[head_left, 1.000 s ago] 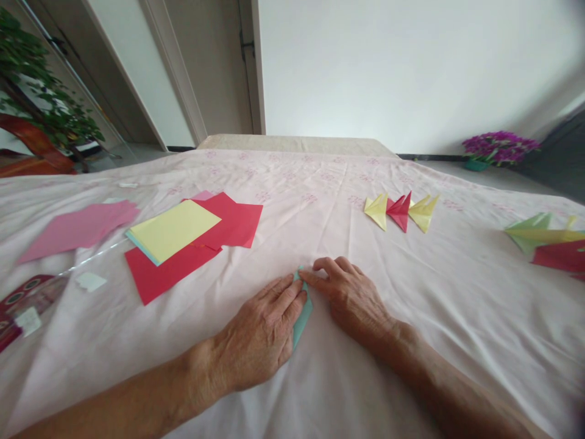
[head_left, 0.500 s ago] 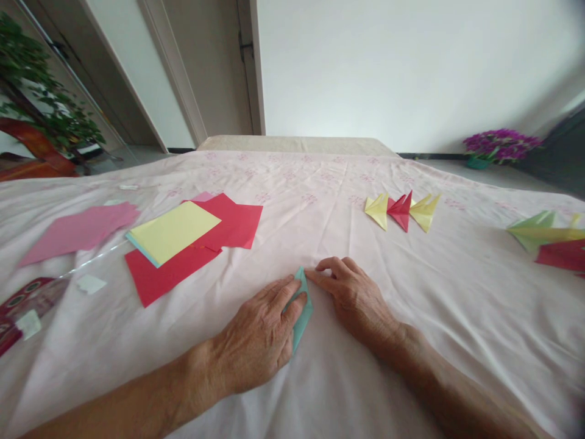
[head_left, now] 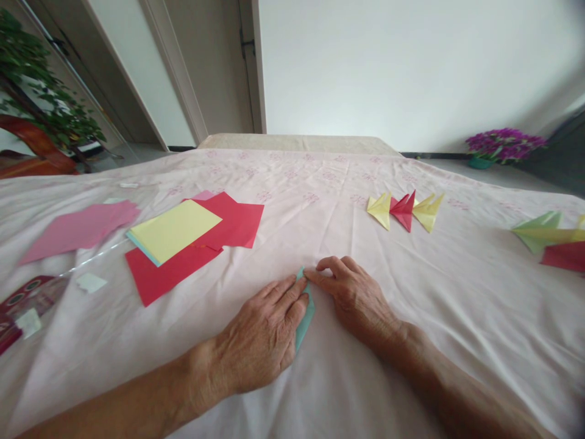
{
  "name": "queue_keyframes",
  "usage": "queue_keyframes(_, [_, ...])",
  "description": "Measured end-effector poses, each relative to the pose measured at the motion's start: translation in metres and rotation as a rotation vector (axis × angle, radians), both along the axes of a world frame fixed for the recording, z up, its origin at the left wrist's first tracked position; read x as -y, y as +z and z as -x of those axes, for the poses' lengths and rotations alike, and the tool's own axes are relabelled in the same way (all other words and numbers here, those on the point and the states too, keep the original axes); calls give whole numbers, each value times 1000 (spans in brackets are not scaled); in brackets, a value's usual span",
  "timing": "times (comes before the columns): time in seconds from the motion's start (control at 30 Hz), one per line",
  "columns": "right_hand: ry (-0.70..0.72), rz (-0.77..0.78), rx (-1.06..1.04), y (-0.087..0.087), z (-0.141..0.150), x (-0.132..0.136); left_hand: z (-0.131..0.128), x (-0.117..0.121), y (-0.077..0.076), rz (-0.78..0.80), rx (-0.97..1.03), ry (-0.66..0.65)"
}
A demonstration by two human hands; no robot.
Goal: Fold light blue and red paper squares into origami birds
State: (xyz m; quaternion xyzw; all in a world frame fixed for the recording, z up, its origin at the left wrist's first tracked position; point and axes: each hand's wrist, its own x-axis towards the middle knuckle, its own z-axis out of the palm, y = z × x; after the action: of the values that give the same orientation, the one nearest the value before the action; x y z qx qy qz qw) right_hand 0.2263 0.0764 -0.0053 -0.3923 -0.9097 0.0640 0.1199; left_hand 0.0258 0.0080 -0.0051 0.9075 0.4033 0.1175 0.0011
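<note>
A narrow piece of folded teal paper (head_left: 305, 323) lies on the cloth in front of me, pointed at its far end. Across it rests my left hand (head_left: 262, 332), fingers stretched out and pressing the paper down, so much of it is covered. At the far tip, the index finger of my right hand (head_left: 354, 292) touches the paper's edge. The other right fingers are curled in and the thumb is hidden; whether anything is pinched there does not show.
Left of my hands lie red sheets (head_left: 242, 222), a yellow sheet (head_left: 176, 228) and pink paper (head_left: 77, 231). Folded yellow and red pieces (head_left: 403, 210) stand in a row at the right, with more folded pieces (head_left: 564, 253) farther right. A pale flowered cloth (head_left: 315, 219) covers the table.
My left fingers have shifted slightly toward the paper's tip, covering more of its upper part. My right hand has barely moved. The whole view has moved a little.
</note>
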Motion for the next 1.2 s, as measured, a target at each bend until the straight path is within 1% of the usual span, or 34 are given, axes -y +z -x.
queue_keyframes(0.2, [-20,-12,76,5,5,0,-1,1,1,-4,18,-8])
queue_keyframes(0.4, [-30,-58,106,4,8,-2,-1,1,0,-11,49,0])
queue_keyframes(0.53, [-30,-46,20,-2,1,-5,-2,1,0,1,40,7])
queue_keyframes(0.63, [-1,-45,-78,-8,-5,-7,-2,2,1,3,41,4])
queue_keyframes(0.7, [22,-41,-101,-9,-8,-7,-2,2,2,3,47,3])
queue_keyframes(0.9, [64,-34,-14,-5,-5,-6,-2,0,1,19,70,-6])
queue_keyframes(1.03, [50,-58,51,-4,-1,-7,-1,-1,0,20,77,-14])
queue_keyframes(1.2, [18,-71,61,-4,4,-9,0,2,-3,24,53,-15])
